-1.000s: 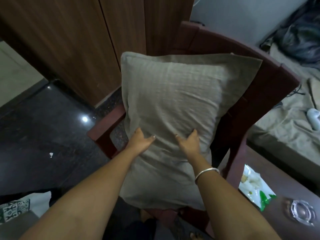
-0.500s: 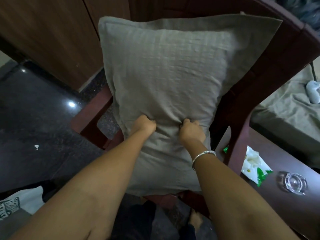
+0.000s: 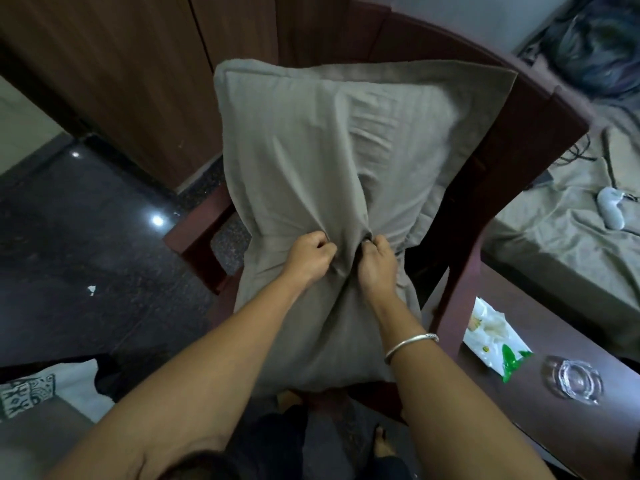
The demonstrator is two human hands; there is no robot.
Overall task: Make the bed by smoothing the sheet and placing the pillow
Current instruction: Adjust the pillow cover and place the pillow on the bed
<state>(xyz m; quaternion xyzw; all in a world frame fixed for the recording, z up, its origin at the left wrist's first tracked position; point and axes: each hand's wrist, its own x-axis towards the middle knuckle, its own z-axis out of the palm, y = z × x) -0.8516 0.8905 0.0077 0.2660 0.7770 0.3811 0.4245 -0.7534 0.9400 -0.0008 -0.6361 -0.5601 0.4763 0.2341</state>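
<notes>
**Item: pillow** (image 3: 311,150)
- Colour: grey-beige case, plain.
- A flat stitched flange runs along the top and left edges. Top corners are square, and the top-right corner sticks out wide.
- Faint ribbed weave shows upper right. The rest is too blurred to tell.
- Shape: full at the top and pulled in to a narrow waist approx. mid-height. Deep creases fan up and out from that waist. The lower part hangs looser with long vertical folds.

**Position**
- The pillow stands upright on the seat of a dark red-brown chair (image 3: 519,140), its top against the chair back. Its bottom edge is at the seat front.
- It is not on the bed. The tan sheet (image 3: 554,244) lies wrinkled at the right, beyond the chair's arm and apart from the pillow.

**Grip**
- L hand (image 3: 308,258): fingers curled tight into a fist, with a bunch of case fabric pinched inside.
- R hand (image 3: 377,268): same, fingers curled and cloth gathered under the thumb. A silver bangle (image 3: 410,344) is on the wrist.
- The hands are side by side at the waist of the pillow, with one ridge of cloth between them. Both forearms reach fwd.

**Surroundings**
- A dark table (image 3: 571,445) is at lower right, carrying a glass ashtray (image 3: 573,379) and a white-green packet (image 3: 491,341).
- A wood wardrobe (image 3: 104,64) is at upper left, above a dark polished floor (image 3: 86,237).
</notes>
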